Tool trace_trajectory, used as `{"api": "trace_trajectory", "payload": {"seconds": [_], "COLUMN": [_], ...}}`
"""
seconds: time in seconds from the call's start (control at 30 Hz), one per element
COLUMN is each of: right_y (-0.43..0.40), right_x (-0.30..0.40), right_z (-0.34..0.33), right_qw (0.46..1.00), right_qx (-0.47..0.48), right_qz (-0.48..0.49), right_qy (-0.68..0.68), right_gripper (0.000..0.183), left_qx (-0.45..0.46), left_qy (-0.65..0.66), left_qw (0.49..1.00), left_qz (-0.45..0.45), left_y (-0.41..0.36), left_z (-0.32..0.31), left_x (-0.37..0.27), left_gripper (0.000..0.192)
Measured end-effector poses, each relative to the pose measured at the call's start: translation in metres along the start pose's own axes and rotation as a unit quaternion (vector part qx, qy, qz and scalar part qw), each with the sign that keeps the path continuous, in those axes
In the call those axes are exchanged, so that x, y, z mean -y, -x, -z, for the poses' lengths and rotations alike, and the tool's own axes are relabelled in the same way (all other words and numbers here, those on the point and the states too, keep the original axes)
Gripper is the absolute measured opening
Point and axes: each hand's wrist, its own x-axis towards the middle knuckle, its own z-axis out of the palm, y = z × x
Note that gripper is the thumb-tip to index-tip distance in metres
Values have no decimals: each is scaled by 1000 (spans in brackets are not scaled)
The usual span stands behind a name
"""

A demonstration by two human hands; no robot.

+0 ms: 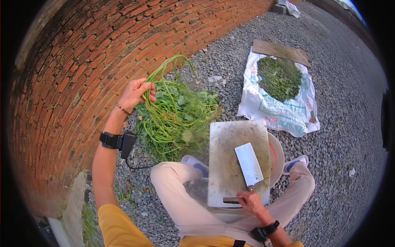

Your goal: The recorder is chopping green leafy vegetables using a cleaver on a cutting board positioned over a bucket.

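Observation:
My left hand (pixel 140 92) grips a bunch of long green vine stems (pixel 166 66), raised at the left over a heap of leafy greens (pixel 191 108) on the gravel. The lower ends of the bunch run into the heap. My right hand (pixel 251 202) is closed around the handle of a cleaver (pixel 249 165). The cleaver's broad blade lies over a stained white cutting board (pixel 226 139), pointing away from me, with small green bits near the handle end. The board rests over a round basin (pixel 277 157) between my legs; its handle slot shows beside my right hand.
A white woven sack (pixel 277 114) bearing writing lies ahead on grey gravel, with chopped greens (pixel 279 78) on it and a wooden plank (pixel 280 52) across its far edge. A red brick wall (pixel 77 92) stands at the left. A concrete block (pixel 279 9) sits far ahead.

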Motion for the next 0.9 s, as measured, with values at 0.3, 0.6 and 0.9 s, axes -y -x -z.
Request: {"api": "trace_trajectory", "payload": {"seconds": [0.3, 0.6, 0.9], "right_y": [-76, -124, -79], "right_x": [48, 61, 48], "right_z": [104, 92, 86], "right_qw": [991, 983, 969], "right_qx": [-135, -146, -174], "right_qz": [13, 94, -26], "right_qy": [11, -61, -173], "right_gripper": [18, 21, 13], "left_qx": [50, 42, 34], "left_qy": [72, 76, 300], "left_qw": [993, 994, 950], "left_qz": [-79, -60, 77], "left_y": [73, 115, 110], "left_z": [-31, -78, -206], "left_x": [-60, -86, 40], "left_gripper": [26, 23, 23]}}
